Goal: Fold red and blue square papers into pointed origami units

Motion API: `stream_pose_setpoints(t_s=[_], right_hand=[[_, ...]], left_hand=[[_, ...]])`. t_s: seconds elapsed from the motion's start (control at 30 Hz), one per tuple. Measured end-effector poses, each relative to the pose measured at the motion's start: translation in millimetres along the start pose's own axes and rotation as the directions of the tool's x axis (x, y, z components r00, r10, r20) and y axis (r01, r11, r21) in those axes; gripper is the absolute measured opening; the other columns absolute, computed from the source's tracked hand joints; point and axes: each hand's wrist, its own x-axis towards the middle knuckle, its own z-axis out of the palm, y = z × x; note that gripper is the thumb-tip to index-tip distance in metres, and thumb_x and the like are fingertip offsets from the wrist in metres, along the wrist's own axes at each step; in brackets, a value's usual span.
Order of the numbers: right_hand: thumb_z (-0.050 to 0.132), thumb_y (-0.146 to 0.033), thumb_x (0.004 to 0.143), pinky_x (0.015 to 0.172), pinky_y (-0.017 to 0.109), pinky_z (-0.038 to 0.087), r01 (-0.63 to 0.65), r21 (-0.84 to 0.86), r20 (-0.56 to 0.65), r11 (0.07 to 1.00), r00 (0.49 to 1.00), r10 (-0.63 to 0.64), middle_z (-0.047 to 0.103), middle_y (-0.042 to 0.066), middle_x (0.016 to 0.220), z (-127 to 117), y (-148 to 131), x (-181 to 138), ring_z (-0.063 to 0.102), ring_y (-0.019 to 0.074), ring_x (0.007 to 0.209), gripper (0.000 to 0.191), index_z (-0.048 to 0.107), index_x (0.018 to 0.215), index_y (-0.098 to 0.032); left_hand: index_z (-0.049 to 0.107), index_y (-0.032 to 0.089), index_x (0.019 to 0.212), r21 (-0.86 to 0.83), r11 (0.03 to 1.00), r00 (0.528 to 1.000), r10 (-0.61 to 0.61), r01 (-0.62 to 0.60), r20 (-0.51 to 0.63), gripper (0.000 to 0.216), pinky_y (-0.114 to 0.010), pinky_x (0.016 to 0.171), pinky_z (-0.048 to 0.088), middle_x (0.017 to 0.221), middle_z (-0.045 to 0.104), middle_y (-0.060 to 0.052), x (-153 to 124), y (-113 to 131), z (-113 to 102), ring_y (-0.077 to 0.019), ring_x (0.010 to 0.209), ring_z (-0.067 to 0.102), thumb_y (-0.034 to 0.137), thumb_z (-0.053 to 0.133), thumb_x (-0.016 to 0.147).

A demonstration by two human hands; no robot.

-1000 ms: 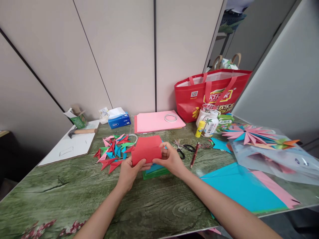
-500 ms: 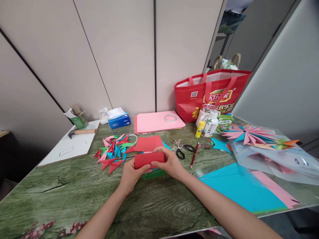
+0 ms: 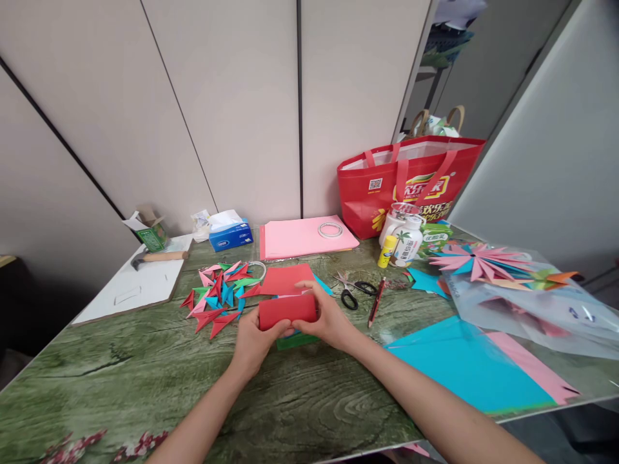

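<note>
Red paper rectangle [image 3: 287, 312]: fingers of our left hand [image 3: 253, 338] and right hand [image 3: 333, 321] grip it; folding underway, we judge, next needing edges matched at thumbs

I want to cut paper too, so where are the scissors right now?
In the head view, the scissors lie on the table, right of centre, just beyond the right hand, with the red pencil to their right.

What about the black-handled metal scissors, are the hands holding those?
No, the scissors lie on the green wood-grained table beside the right hand.
</note>
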Motion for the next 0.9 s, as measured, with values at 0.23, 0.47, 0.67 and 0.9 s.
stream_pose_setpoints(t_s=[0.23, 0.47, 0.67, 0.9], right_hand=[[0.065, -0.015, 0.059, 0.064, 0.025, 0.046, -0.097, 0.134, 0.076, 0.986, 0.993, 0.087, 0.057, 0.0, 0.086, -3.4, 4.0, 3.0, 0.057, 0.0162, 0.075, 0.059, 0.039, 0.111, -0.022], [0.062, -0.014, 0.061, 0.059, 0.027, 0.051, -0.182, 0.364, 0.184, 0.913, 0.975, 0.121, 0.058, -0.002, 0.081, -5.9, 8.3, 6.9, 0.061, 0.0129, 0.063, 0.052, 0.038, 0.106, -0.023], [0.059, -0.01, 0.059, 0.054, 0.024, 0.052, -0.207, 0.449, 0.18, 0.869, 0.974, 0.139, 0.05, -0.009, 0.062, -8.1, 12.7, 10.9, 0.059, 0.0092, 0.054, 0.051, 0.04, 0.105, -0.022], [0.061, -0.013, 0.059, 0.06, 0.029, 0.051, -0.203, 0.363, 0.041, 0.909, 0.979, 0.202, 0.057, -0.004, 0.069, -21.5, 16.9, 18.7, 0.059, 0.0107, 0.057, 0.046, 0.043, 0.1, -0.02]], left_hand=[[0.061, 0.012, 0.085, -0.044, 0.999, 0.999, 0.007, -0.004, 0.05, 0.04, -0.037, 0.066, 0.056, 0.076, 0.07, -0.004, 0.4, -1.3, -2.7, -0.0205, 0.065, 0.066, 0.024, 0.076, 0.051], [0.061, 0.012, 0.088, -0.039, 0.999, 0.999, 0.034, -0.033, 0.024, 0.042, -0.037, 0.066, 0.056, 0.079, 0.07, -0.004, 2.9, -1.4, -4.5, -0.0209, 0.067, 0.066, 0.022, 0.076, 0.05], [0.06, 0.012, 0.087, -0.062, 0.997, 0.998, 0.055, -0.055, -0.007, 0.04, -0.037, 0.066, 0.056, 0.08, 0.07, -0.004, 4.1, -1.7, -3.6, -0.0209, 0.069, 0.066, 0.021, 0.075, 0.051], [0.059, 0.012, 0.086, -0.057, 0.992, 0.991, 0.107, -0.111, -0.08, 0.039, -0.035, 0.065, 0.056, 0.076, 0.07, -0.004, 7.8, -1.4, -9.0, -0.0198, 0.063, 0.066, 0.022, 0.075, 0.052]])
